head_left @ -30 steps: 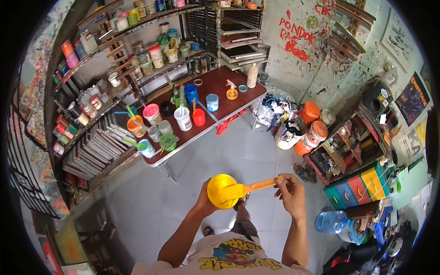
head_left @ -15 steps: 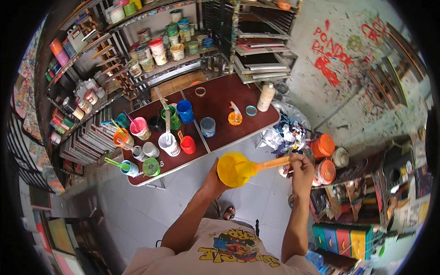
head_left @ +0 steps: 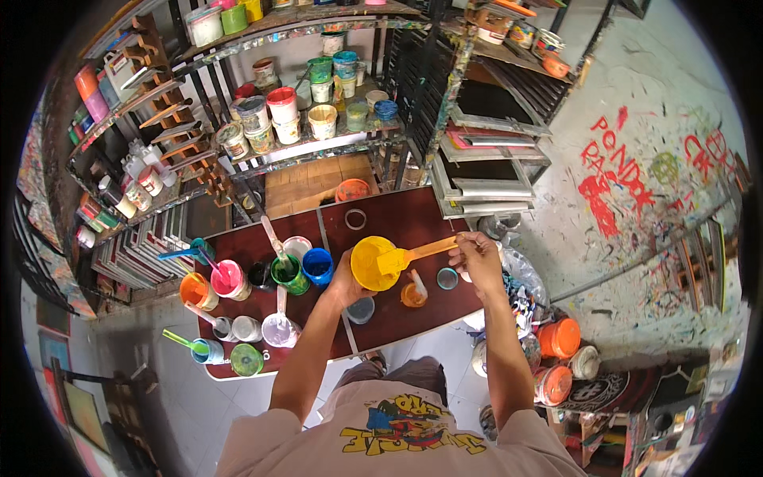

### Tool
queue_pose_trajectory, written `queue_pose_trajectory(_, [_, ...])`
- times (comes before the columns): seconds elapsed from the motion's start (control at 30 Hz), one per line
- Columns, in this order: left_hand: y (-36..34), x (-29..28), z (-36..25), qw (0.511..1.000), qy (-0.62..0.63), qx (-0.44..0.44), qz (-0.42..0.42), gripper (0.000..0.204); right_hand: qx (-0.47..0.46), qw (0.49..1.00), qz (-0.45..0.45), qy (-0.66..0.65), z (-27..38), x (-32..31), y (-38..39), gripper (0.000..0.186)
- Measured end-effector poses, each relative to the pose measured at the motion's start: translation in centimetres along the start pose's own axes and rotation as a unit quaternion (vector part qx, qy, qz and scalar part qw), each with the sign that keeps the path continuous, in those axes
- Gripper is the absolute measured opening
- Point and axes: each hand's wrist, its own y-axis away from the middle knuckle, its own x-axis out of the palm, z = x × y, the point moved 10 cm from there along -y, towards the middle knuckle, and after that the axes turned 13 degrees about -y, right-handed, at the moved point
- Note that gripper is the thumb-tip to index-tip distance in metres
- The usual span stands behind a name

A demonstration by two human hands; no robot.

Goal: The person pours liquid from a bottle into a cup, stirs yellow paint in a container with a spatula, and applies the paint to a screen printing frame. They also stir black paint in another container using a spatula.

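My left hand (head_left: pixel 345 283) is wrapped round the left side of a yellow paint tub (head_left: pixel 363 273), held above the table. Thick yellow paint coats its inside. My right hand (head_left: pixel 480 262) grips the end of a spatula (head_left: pixel 433 248) with an orange handle. Its paint-covered yellow blade lies over the tub's opening, tilted toward the left. Below the tub stand a grey-blue cup (head_left: pixel 361 311) and a small orange pot (head_left: pixel 412 296) with a stick in it. A blue paint cup (head_left: pixel 318 266) is just left of my left hand.
The dark red table (head_left: pixel 381 335) carries several paint cups on its left, including a pink one (head_left: pixel 230 280) and a green one (head_left: pixel 290 275). Shelves of paint tubs (head_left: pixel 322 122) stand behind it. A frame rack (head_left: pixel 485 187) is at the back right, orange-lidded buckets (head_left: pixel 559 338) at right.
Both hands, with the tub and spatula, are now over the table instead of the floor in front of it. The view has shifted closer to the table and shelves.
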Motion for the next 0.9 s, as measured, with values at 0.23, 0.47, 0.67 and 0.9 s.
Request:
queue_pose_trajectory(0.23, [-5.3,-13.5,6.1,0.958,-0.063,-0.247,-0.134,0.089,0.143,0.989,0.024,0.018,-10.5,0.3,-12.7,0.027])
queue_pose_trajectory(0.47, [-6.7,-21.1,10.3,0.871,-0.154,-0.406,-0.230,0.084,0.237,0.966,0.088,0.061,-19.0,-0.3,-20.4,0.027])
queue_pose_trajectory(0.67, [-9.3,-22.3,8.8,0.800,-0.293,-0.483,-0.203,0.070,0.272,0.948,0.144,0.080,-24.3,-2.8,-24.3,0.020])
queue_pose_trajectory(0.9, [-8.2,-28.4,8.9,0.634,-0.323,-0.563,-0.421,0.058,0.310,0.931,0.145,0.124,-25.2,-0.3,-23.1,0.018])
